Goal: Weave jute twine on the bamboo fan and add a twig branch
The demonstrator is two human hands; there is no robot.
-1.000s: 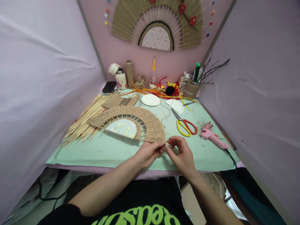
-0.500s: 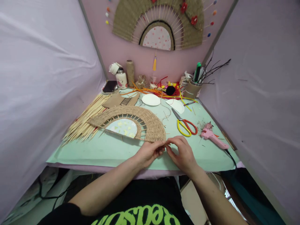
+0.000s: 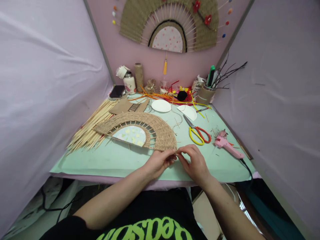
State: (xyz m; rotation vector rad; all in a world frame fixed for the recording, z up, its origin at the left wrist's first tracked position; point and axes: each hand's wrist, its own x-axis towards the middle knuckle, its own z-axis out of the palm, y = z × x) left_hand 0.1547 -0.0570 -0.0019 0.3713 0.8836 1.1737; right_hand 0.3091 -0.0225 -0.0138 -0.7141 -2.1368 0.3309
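Note:
A half-round woven fan [image 3: 163, 133] of brown twine on thin sticks lies tilted on the table, with a pale, yellow-patterned half-circle [image 3: 131, 135] at its centre. My left hand [image 3: 160, 162] is closed on the fan's lower right corner, thumb on top and fingers curled beneath. Right beside it, my right hand [image 3: 193, 162] pinches at the same corner with thumb and forefinger. What sits between those fingertips is too small to make out. Scissors [image 3: 197, 131] with one yellow and one red handle lie beyond my right hand.
A pink glue gun [image 3: 227, 145] with a cord lies at the right. Thin sticks [image 3: 87, 125] are heaped on the left. White paper pieces [image 3: 161, 105], coloured strips, a bottle [image 3: 129, 83] and a pen holder [image 3: 205, 95] stand or lie at the back. A larger fan [image 3: 200, 33] hangs on the wall.
Almost nothing differs. Both hands stay at the fan's corner, with only a slight shift of the fingers and of the camera's view.

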